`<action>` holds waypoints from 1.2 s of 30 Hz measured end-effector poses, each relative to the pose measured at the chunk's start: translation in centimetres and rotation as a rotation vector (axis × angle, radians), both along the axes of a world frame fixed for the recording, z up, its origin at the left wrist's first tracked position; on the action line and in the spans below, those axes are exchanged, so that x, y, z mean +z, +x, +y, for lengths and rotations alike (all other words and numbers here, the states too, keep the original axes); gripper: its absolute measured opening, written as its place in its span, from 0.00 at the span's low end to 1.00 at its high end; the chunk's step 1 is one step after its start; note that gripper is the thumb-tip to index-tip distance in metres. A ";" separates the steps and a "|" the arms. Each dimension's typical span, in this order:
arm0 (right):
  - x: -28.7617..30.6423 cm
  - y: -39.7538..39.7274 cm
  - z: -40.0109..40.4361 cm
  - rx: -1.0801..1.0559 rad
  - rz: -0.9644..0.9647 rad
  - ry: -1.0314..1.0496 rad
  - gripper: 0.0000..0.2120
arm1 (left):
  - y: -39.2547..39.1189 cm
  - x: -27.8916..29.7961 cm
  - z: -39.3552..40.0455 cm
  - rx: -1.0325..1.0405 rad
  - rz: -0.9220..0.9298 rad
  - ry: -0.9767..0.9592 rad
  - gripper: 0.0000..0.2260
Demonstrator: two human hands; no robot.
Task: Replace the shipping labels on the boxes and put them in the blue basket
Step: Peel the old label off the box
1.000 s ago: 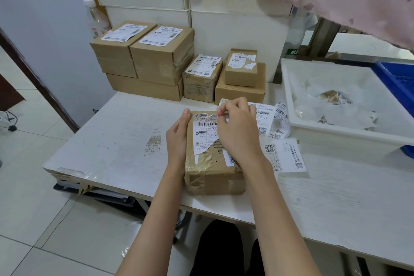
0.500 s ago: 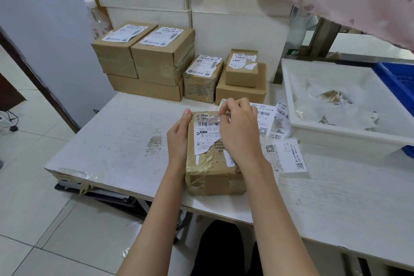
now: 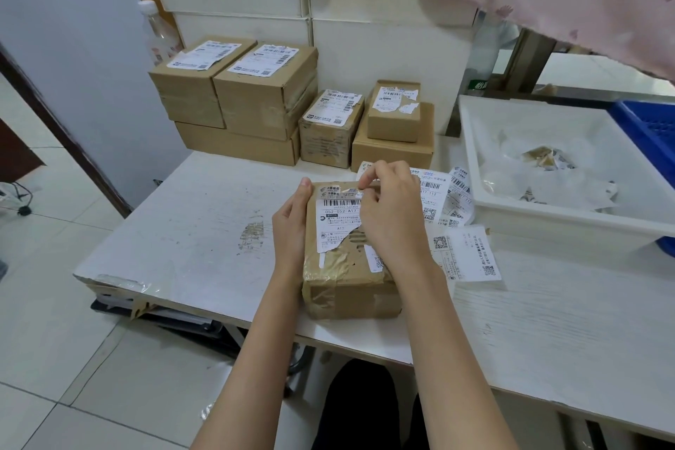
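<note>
The white worktop [image 3: 190,230] fills most of the view, with a white tray [image 3: 548,215] of paper scraps at 3 o'clock and the blue basket [image 3: 646,128] just beyond it at the far right edge. A stack of cardboard boxes [image 3: 255,110] stands against the wall at 11 to 12 o'clock, each bearing a label. At the centre lies the taped box [image 3: 347,289] being worked on, its torn shipping label [image 3: 338,219] stuck to the top face. The left hand [image 3: 292,226] rests along the box's 9 o'clock side, fingers straight against the cardboard and the thumb tip at the far corner, steadying it. The right hand [image 3: 391,208] lies over the box's 3 o'clock half, its thumb and forefinger pinching a lifted strip of the label at the box's 12 o'clock edge. Loose labels [image 3: 467,256] lie on the worktop just beside the box at 2 to 3 o'clock, partly under the right wrist.
</note>
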State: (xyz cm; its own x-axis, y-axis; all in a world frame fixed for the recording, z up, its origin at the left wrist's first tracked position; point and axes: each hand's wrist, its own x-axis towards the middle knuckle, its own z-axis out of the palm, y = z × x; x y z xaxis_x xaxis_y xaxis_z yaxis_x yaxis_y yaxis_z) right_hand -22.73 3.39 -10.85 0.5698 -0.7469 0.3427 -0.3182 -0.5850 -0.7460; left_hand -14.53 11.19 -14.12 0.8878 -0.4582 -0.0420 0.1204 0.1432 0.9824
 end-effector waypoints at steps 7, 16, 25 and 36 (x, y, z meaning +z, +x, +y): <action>-0.2 0.4 -0.2 -0.017 0.057 -0.031 0.09 | 0.0 0.0 -0.1 0.005 0.015 -0.015 0.21; 0.2 0.0 -0.1 0.022 -0.065 0.090 0.12 | -0.1 0.2 0.0 0.001 0.007 0.003 0.21; -0.3 0.2 0.0 0.013 -0.027 -0.035 0.08 | -0.2 0.4 0.1 -0.013 0.020 -0.006 0.27; 0.0 0.2 0.2 -0.003 0.021 -0.054 0.06 | -0.1 0.2 0.0 -0.005 0.040 0.006 0.24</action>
State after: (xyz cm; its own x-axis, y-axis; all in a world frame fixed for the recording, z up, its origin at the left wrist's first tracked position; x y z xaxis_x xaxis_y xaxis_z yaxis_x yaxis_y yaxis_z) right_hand -22.56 3.56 -10.87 0.5753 -0.7294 0.3701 -0.3356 -0.6231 -0.7065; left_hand -14.61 11.21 -13.88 0.8832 -0.4622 -0.0802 0.1605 0.1370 0.9775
